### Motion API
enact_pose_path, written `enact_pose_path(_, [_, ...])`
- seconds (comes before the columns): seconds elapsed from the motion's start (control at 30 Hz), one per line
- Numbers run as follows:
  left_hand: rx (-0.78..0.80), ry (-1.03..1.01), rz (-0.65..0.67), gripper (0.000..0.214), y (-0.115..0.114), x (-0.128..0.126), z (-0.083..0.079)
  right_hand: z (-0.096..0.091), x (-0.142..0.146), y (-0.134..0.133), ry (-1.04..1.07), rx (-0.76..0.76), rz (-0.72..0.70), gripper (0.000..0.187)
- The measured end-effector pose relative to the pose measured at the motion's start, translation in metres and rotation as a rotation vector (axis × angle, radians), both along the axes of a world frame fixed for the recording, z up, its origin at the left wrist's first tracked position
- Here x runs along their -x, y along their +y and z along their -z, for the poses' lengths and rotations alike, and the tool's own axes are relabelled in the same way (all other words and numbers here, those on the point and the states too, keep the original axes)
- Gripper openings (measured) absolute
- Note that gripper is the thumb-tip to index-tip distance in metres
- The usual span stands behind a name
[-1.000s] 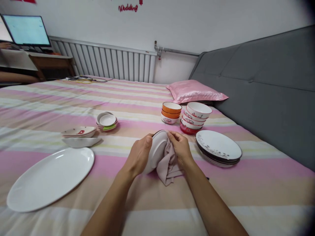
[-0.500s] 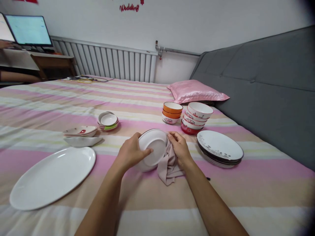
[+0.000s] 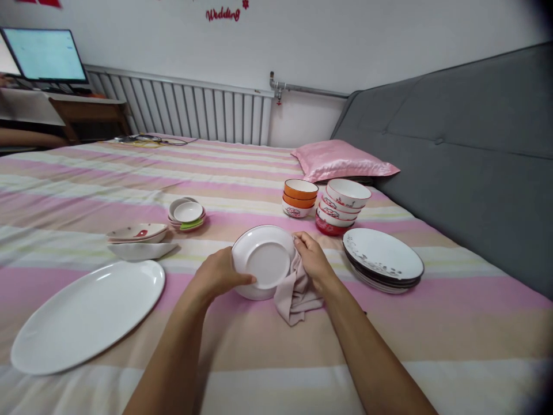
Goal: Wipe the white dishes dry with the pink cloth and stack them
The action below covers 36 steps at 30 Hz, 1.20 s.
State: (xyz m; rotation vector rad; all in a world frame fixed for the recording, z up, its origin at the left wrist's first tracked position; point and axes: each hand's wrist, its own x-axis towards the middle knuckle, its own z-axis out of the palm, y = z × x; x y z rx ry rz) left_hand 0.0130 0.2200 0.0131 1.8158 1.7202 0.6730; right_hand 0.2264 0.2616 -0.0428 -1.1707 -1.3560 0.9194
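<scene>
A white plate [image 3: 268, 262] is held up over the striped bedspread, its underside with the round foot ring facing me. My left hand [image 3: 220, 272] grips its left edge, thumb lying across the underside. At the opposite edge, my right hand [image 3: 313, 259] pinches a pale pink cloth [image 3: 296, 295] against the rim; the cloth hangs down in folds below the fingers. The fingers behind the plate are hidden. Just right of my right hand sits a stack of plates [image 3: 383, 256], the top one white with a grey leaf pattern and a dark rim.
A large white oval platter [image 3: 88, 317] lies at left, with leaf-shaped dishes [image 3: 140, 239] and small saucers [image 3: 188, 213] behind it. Orange and white bowls [image 3: 300, 197] stand beside taller stacked bowls [image 3: 344, 204]. Farther back are a pink pillow [image 3: 343, 160] and a grey headboard [image 3: 453, 121].
My left hand has shifted left along with the plate's left edge, and the plate has turned so its underside shows more fully. My right hand keeps the cloth at the right rim.
</scene>
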Motion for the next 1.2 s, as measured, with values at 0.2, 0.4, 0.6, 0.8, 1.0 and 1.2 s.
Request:
enact_pose_path(0.2, [0.002,-0.051,0.025,0.047,0.001,0.003,0.000,0.001,-0.001,0.001,0.024,0.034,0.012,0.020])
enact_pose_path(0.4, [-0.268,-0.260,-0.053,0.054,0.000,-0.001,-0.011,0.001,0.004,-0.004,0.161,0.128,-0.145,0.018])
enact_pose_path(0.6, [-0.413,-0.343,-0.073,0.045,-0.007,-0.010,-0.018,0.004,0.009,-0.009,0.135,0.170,-0.266,0.021])
enact_pose_path(0.8, [-0.507,-0.126,-0.079,0.033,-0.010,-0.024,-0.019,0.007,0.007,-0.004,0.034,0.105,-0.149,0.022])
enact_pose_path(1.0, [-0.499,-0.090,0.041,0.056,-0.009,-0.026,-0.017,-0.008,0.011,-0.009,0.108,-0.033,0.089,0.033])
enact_pose_path(1.2, [-0.392,-0.133,0.306,0.059,-0.012,-0.024,-0.016,-0.018,0.017,-0.018,0.020,-0.162,0.167,0.025])
